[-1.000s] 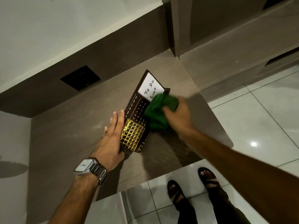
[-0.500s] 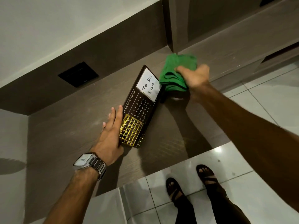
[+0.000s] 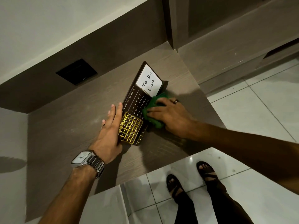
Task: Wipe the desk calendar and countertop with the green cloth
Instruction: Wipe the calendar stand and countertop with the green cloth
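Observation:
A dark brown desk calendar [image 3: 135, 101] with a white "To Do List" note and a gold grid slider stands tilted on the wood-grain countertop [image 3: 68, 126]. My left hand [image 3: 110, 135], fingers flat and together, rests against the calendar's left edge beside the gold grid. My right hand [image 3: 171, 117] presses the crumpled green cloth [image 3: 152, 110] against the calendar's right side and lower face. Most of the cloth is hidden under my fingers.
A black wall socket [image 3: 76, 71] sits in the brown backsplash behind the counter. A cabinet panel [image 3: 178, 21] rises at the counter's far right corner. The counter's front edge runs above a tiled floor, where my sandalled feet [image 3: 191, 178] stand.
My right hand has brought the green cloth back from the far right corner, down onto the calendar's right side. My left hand has stayed against the calendar's left edge.

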Action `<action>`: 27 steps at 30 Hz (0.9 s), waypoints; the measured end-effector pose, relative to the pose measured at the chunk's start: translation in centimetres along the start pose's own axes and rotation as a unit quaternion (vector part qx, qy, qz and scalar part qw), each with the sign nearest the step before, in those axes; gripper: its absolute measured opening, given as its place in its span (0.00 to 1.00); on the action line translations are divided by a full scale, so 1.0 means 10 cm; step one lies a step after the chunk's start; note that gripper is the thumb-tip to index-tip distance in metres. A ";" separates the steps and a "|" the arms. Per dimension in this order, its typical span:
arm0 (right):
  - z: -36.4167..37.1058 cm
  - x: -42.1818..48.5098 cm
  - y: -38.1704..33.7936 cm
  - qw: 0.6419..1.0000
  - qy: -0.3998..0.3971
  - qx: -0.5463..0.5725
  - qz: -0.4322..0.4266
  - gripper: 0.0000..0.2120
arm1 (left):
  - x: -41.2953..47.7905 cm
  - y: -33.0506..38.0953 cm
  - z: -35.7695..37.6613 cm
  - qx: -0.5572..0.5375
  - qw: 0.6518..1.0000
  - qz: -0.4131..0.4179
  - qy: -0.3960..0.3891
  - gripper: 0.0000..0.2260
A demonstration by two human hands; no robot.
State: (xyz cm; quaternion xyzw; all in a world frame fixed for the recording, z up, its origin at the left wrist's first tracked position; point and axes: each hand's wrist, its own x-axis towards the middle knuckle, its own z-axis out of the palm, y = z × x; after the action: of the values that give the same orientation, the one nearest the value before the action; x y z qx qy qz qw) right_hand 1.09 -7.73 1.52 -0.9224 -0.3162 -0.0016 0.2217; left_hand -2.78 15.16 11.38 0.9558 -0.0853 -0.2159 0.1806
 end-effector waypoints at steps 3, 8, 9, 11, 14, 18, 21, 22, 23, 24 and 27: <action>-0.20 0.12 0.27 0.998 0.030 -0.018 0.048 0.23 | -0.01 0.02 -0.01 -0.002 1.000 -0.001 -0.001 0.55; -0.48 0.41 0.65 0.981 0.051 -0.116 0.147 0.15 | -0.01 0.04 -0.01 0.003 1.000 -0.003 0.003 0.54; -0.47 0.42 0.58 0.982 0.045 -0.133 0.130 0.14 | -0.01 0.04 -0.01 0.001 1.000 -0.005 0.003 0.54; -0.37 0.38 0.32 0.986 0.022 -0.141 0.091 0.12 | 0.00 0.05 -0.01 -0.003 1.000 -0.010 0.006 0.54; -0.13 0.24 -0.13 0.993 -0.035 -0.112 0.029 0.15 | -0.01 0.07 -0.02 0.001 1.000 -0.010 0.007 0.54; -0.23 0.21 -0.02 0.996 -0.046 -0.074 0.013 0.16 | -0.02 0.07 -0.02 0.002 1.000 -0.007 0.004 0.54; -0.45 0.38 0.44 0.989 -0.008 -0.105 0.100 0.15 | -0.02 0.06 -0.01 0.002 1.000 -0.010 0.006 0.54; -0.50 0.46 0.54 0.984 -0.008 -0.120 0.135 0.15 | -0.02 0.06 -0.01 0.001 1.000 -0.010 0.005 0.54; -0.53 0.51 0.58 0.978 -0.014 -0.133 0.163 0.15 | -0.02 0.06 -0.01 -0.002 1.000 -0.011 0.003 0.54; -0.53 0.53 0.54 0.974 -0.020 -0.137 0.181 0.15 | -0.01 0.06 -0.01 -0.004 1.000 -0.014 0.001 0.55; -0.30 0.41 0.06 0.978 -0.030 -0.129 0.163 0.14 | -0.01 0.07 -0.02 -0.006 1.000 -0.020 0.003 0.55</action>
State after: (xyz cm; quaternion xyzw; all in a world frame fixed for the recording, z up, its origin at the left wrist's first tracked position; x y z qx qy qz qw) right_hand 5.11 -7.01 4.58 -0.9820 -0.1657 0.0213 0.0883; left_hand -2.84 14.63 11.82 0.9569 -0.0644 -0.2169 0.1819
